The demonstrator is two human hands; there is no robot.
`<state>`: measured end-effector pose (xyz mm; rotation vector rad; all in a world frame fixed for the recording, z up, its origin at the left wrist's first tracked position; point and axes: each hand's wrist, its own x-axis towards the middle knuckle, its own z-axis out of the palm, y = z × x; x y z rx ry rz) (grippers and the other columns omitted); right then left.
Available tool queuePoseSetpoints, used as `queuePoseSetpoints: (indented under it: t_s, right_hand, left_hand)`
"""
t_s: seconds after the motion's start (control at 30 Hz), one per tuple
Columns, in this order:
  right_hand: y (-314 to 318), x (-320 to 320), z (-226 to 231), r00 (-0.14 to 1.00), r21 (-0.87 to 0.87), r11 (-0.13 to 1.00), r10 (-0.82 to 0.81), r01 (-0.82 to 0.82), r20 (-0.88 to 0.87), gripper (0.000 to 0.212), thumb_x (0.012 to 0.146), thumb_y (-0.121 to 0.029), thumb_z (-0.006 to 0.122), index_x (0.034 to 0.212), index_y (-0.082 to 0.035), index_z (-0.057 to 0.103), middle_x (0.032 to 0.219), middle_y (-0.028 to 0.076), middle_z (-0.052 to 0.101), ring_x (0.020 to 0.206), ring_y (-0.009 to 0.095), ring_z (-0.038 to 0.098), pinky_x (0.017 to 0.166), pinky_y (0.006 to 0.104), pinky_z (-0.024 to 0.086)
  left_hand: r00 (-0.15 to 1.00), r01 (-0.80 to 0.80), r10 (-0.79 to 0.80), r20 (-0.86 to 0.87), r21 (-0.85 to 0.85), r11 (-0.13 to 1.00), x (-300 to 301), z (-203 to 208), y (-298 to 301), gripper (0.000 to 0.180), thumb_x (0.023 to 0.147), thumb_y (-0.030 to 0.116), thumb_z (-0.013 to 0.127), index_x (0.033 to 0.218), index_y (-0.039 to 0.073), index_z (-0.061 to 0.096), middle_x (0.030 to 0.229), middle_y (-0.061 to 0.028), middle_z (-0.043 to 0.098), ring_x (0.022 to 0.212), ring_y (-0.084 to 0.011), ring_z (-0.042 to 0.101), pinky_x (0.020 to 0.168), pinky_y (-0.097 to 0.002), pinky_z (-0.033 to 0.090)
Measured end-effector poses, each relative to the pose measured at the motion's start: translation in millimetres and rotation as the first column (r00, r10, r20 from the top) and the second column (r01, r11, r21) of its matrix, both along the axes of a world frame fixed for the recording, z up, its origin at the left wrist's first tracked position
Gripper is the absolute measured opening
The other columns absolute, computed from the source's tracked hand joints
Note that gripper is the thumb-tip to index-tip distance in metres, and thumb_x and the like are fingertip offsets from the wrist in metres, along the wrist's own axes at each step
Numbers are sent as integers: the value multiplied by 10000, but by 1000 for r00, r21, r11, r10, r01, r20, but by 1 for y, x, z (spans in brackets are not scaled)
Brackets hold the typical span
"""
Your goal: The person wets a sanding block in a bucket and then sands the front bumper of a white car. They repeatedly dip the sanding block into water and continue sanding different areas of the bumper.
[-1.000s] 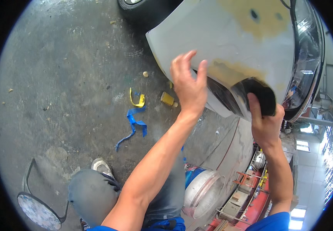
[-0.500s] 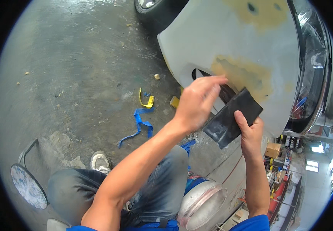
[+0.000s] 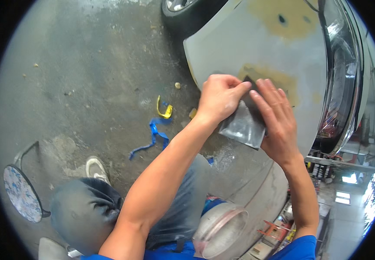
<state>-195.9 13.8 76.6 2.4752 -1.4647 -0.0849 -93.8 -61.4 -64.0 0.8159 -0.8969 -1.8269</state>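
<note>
between the two hands on my remote feed: a dark sheet [image 3: 243, 125], glossy, tilted, its broad end toward the camera, its narrow end at the fingertips. left hand [image 3: 222, 97]: fingers curled, pinching the sheet near its upper left edge. right hand [image 3: 280, 130]: back toward me, fingers stretched out along the sheet's right edge; from here i can't make out whether it grips or only rests against it.

just past the right fingertips, a tan patch [image 3: 290, 82] on the pale grey car panel [image 3: 222, 47]. well beyond both hands, a second tan patch [image 3: 263, 24] with a dark spot [image 3: 282, 19] in it. farther off, up and left of the left hand, the tire [image 3: 175, 21]. well to the right of the right hand, the headlight [image 3: 341, 78].

on the floor [image 3: 87, 86], left of the left hand: pale lump [image 3: 177, 85], yellow strip [image 3: 166, 112], blue strip [image 3: 154, 130]. close by the left wrist, a small yellowish block [image 3: 193, 113], partly hidden. below the hands, between the forearms, i note a whitish bucket [image 3: 220, 229].
</note>
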Motion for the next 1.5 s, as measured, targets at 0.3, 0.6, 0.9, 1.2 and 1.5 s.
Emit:
queuePoseSetpoints:
  t_s: [0.3, 0.6, 0.9, 1.2, 1.5]
  right_hand:
    - [-38, 42, 41, 933, 216, 975, 35, 46, -357, 717, 644, 55, 653, 1354, -35, 600, 1298, 146, 650, 1075, 275, 664, 829, 379, 573]
    - [-80, -15, 31, 689, 128, 979, 205, -162, -696, 559, 835, -71, 568, 1391, -15, 562, 1501, 136, 506, 1426, 274, 449, 1182, 414, 358]
    - [-109, 3, -12, 746, 122, 992, 106, -33, -658, 556, 861, -90, 498, 1396, 61, 523, 1524, 177, 469, 1466, 274, 385, 1219, 404, 291]
    - [-100, 7, -8, 751, 60, 998, 48, -11, -659, 535, 829, -70, 492, 1336, 80, 567, 1491, 191, 501, 1434, 296, 428, 1207, 416, 308]
    - [-96, 8, -6, 778, 57, 998, 17, 24, -627, 555, 816, -73, 529, 1355, 54, 558, 1461, 180, 536, 1419, 287, 451, 1192, 418, 332]
  left_hand:
    - [808, 267, -164, -566, 103, 958, -11, 7, -10, 347, 974, 297, 645, 988, -38, 738, 859, -58, 713, 752, -102, 627, 686, -266, 513]
    - [839, 247, 105, -533, 546, 801, -51, -35, -6, 550, 923, 465, 722, 1127, -36, 624, 1029, -85, 652, 937, -196, 618, 876, -335, 521]
    - [630, 381, 272, -728, 594, 708, -70, -49, -7, 287, 939, 256, 721, 1125, 44, 667, 1019, -28, 711, 926, -106, 648, 792, -300, 522]
    - [545, 400, 377, -749, 628, 668, -71, -38, -9, 380, 912, 246, 774, 1172, 9, 632, 1033, -64, 697, 942, -188, 655, 929, -369, 506]
    - [525, 442, 416, -742, 656, 612, -80, -48, -13, 294, 929, 175, 744, 1107, -35, 640, 1116, -112, 675, 1014, -212, 642, 970, -377, 508]
